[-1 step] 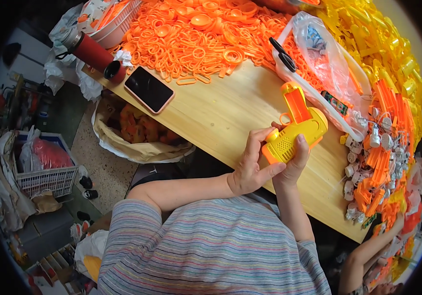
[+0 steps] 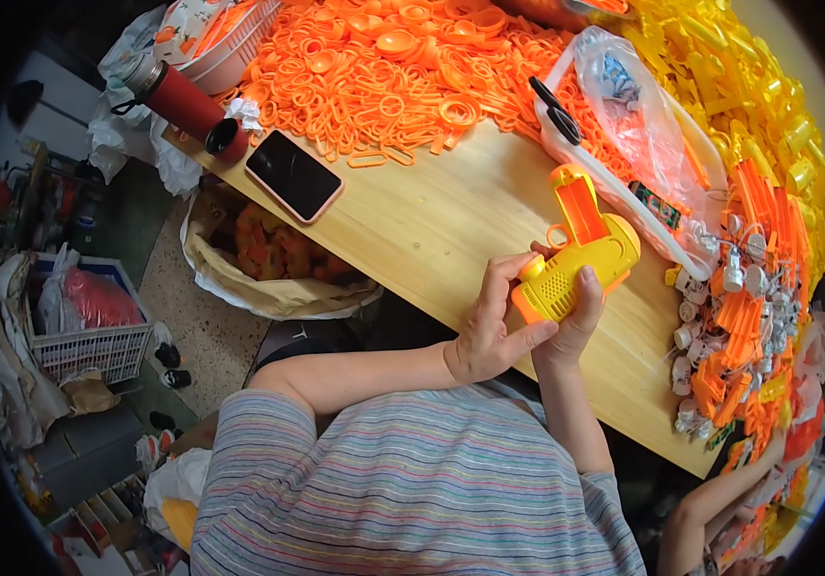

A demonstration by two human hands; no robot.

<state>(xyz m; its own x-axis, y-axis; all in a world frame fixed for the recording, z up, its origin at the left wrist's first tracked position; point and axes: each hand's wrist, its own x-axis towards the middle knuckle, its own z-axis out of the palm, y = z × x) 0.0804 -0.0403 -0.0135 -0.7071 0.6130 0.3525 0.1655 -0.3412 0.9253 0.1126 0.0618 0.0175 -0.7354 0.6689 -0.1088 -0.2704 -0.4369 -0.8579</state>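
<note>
Both my hands hold a yellow plastic toy [image 2: 581,257] with an orange upright part, over the near edge of the wooden table [image 2: 432,221]. My left hand [image 2: 491,331] grips its lower grilled end, fingers curled up along the side. My right hand [image 2: 578,317] clasps it from beneath, thumb on the yellow body. A small orange ring sits on the toy near my left fingertips.
A heap of orange rings [image 2: 384,67] covers the far table, with a phone [image 2: 293,176], red flask [image 2: 182,101], scissors [image 2: 555,108] and clear bag [image 2: 643,125]. Yellow parts [image 2: 768,77] and orange-white parts [image 2: 749,317] pile up right. Another person's arm [image 2: 710,504] shows at lower right.
</note>
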